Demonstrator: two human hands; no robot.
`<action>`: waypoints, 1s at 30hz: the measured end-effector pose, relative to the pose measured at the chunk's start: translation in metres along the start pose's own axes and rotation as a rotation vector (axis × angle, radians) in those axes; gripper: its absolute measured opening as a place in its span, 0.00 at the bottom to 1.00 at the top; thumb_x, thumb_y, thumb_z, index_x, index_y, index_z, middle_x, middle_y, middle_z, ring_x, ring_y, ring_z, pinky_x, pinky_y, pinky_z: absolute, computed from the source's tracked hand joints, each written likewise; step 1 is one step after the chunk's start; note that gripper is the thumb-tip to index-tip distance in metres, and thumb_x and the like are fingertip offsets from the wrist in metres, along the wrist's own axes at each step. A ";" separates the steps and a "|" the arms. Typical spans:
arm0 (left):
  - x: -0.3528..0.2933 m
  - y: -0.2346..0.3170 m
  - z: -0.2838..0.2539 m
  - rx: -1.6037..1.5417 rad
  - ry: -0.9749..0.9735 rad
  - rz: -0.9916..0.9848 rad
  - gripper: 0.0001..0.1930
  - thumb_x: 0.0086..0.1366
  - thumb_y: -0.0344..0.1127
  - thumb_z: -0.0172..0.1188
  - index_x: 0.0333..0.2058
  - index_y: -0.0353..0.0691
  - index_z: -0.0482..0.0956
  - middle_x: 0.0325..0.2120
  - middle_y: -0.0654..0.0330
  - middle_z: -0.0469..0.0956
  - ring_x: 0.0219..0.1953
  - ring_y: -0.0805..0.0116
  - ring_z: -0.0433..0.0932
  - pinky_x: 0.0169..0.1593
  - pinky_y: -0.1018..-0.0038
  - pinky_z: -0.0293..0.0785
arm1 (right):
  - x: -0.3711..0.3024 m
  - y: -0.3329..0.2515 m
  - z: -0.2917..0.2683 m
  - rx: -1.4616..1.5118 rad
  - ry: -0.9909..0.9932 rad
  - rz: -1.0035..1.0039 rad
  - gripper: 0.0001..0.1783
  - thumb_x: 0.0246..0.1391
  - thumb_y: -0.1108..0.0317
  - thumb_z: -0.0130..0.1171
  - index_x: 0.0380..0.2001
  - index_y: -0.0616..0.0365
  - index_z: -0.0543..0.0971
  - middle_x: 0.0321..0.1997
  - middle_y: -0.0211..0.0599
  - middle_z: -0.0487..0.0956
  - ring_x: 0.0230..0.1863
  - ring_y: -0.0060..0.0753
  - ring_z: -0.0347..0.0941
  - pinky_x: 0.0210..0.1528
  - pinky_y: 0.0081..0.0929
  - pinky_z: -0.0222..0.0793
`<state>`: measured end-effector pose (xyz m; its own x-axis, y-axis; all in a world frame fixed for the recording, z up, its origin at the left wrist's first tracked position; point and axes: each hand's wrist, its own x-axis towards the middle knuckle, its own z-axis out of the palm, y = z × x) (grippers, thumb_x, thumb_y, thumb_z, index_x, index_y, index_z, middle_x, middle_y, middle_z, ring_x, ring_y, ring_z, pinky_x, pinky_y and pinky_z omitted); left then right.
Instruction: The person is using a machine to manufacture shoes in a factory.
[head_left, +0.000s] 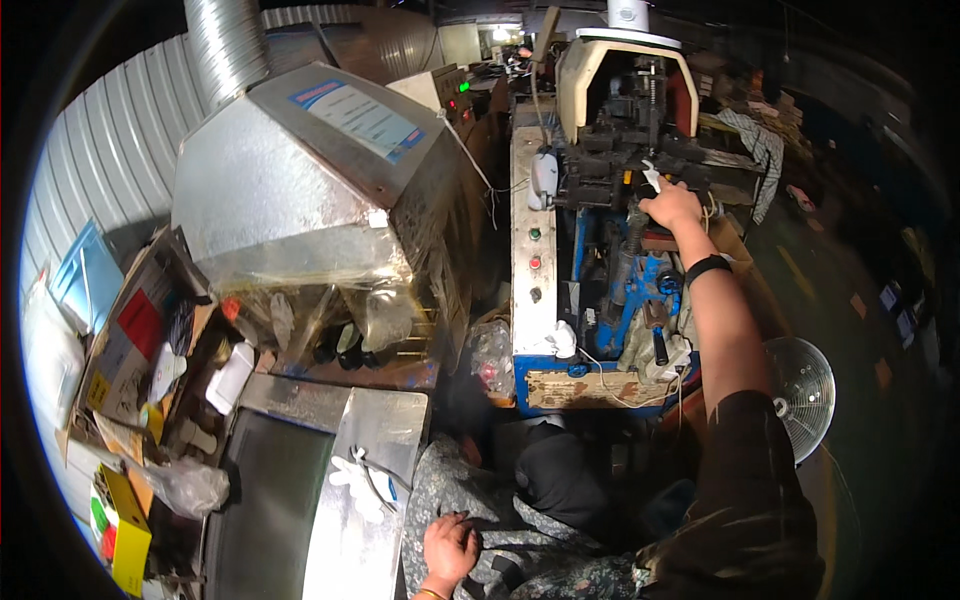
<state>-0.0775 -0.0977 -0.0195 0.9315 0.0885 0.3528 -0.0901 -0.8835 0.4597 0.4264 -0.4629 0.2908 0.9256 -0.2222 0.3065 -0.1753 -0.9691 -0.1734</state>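
Observation:
My right hand (672,207) reaches forward into the head of a dark machine (610,165) with blue parts, its fingers closed around the lower end of a small white piece (652,178). The exact kind of this piece is too small to tell. Black metal jaws and rods stand just beyond and beside the fingers. A black band (708,268) circles my right wrist. My left hand (450,548) lies on the dark floral apron (455,500) over my lap, with nothing visible in it and its fingers loosely laid down.
A metal hood (290,170) stands at the left over a conveyor belt (270,500). White gloves (360,484) lie on the metal plate beside it. A cardboard box (130,340) holds odds and ends. Buttons line a white panel (533,300); a round fan (803,400) is at the right.

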 end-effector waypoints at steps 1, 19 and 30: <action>0.000 -0.001 0.001 0.004 0.002 0.005 0.09 0.50 0.34 0.65 0.32 0.40 0.84 0.41 0.57 0.82 0.48 0.55 0.77 0.53 0.62 0.71 | -0.001 -0.001 0.000 -0.007 -0.020 0.001 0.44 0.46 0.42 0.60 0.66 0.45 0.66 0.64 0.56 0.67 0.61 0.54 0.70 0.61 0.39 0.68; 0.001 0.000 -0.007 -0.088 -0.005 0.003 0.09 0.52 0.33 0.65 0.33 0.40 0.85 0.43 0.55 0.82 0.49 0.53 0.77 0.56 0.62 0.70 | -0.112 0.030 0.037 0.255 0.279 -0.126 0.44 0.35 0.57 0.69 0.62 0.40 0.68 0.61 0.55 0.66 0.57 0.60 0.68 0.57 0.47 0.69; 0.069 0.047 -0.052 -1.274 0.137 -0.328 0.26 0.72 0.50 0.49 0.58 0.36 0.70 0.57 0.51 0.73 0.60 0.59 0.71 0.64 0.65 0.64 | -0.419 -0.060 0.082 1.320 -0.011 -0.707 0.55 0.37 0.56 0.76 0.64 0.68 0.59 0.65 0.59 0.61 0.66 0.58 0.59 0.67 0.45 0.55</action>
<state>-0.0360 -0.1093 0.0682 0.9374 0.3255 0.1235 -0.2048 0.2289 0.9517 0.0770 -0.3025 0.0967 0.6908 0.2454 0.6802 0.7136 -0.0798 -0.6960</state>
